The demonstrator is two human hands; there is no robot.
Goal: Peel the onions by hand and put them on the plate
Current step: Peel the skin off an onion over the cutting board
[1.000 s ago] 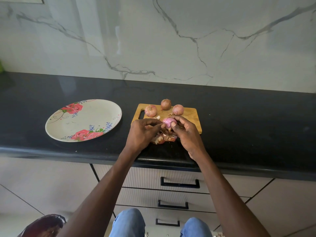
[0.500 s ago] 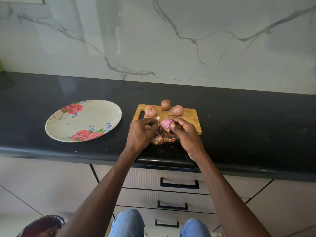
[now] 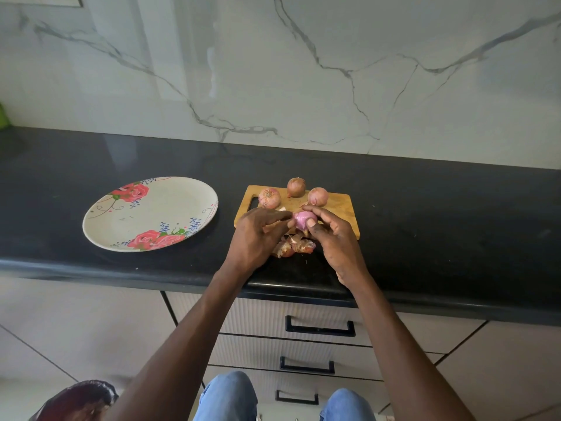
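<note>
Since a second ago the left hand (image 3: 258, 235) has drawn slightly off the half-peeled pink onion (image 3: 303, 219), fingers pinched at its skin; the right hand (image 3: 331, 235) grips it above the wooden board's (image 3: 340, 205) near edge. Peeling continues; the floral plate (image 3: 145, 208) waits.

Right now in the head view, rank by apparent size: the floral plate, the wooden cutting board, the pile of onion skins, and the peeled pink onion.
1. Round floral plate
2. Rectangular wooden cutting board, partly hidden by the hands
3 and 4. Brown onion skin pile and peeled pink onion: both partly hidden, too close to rank.
</note>
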